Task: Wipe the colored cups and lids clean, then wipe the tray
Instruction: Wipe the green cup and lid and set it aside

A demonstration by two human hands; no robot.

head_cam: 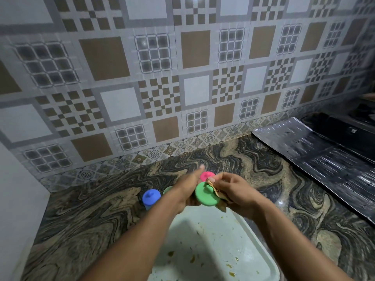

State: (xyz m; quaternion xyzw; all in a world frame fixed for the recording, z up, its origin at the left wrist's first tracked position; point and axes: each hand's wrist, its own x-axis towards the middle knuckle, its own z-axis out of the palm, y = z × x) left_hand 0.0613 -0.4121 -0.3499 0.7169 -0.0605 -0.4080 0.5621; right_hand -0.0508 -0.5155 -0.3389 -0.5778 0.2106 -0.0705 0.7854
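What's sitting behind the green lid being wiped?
A pink lid shows just behind the green lid; whatever is beneath it is hidden by that lid and the right hand holding the cloth.

Left hand (187, 190) mostly hides the far green cup (167, 189).

A swirled brown-and-black stone worktop (97, 216) is running beneath a wall (182, 67) tiled in grey, white and brown squares. A shiny dark sheet (324, 157) is lying on it at the right. A plain white panel (18, 209) is standing at the left edge.

Lying nearest on the counter (101, 209), a tray (203, 250); standing just behind it, cups (151, 197); lying well right, a foil sheet (314, 151).
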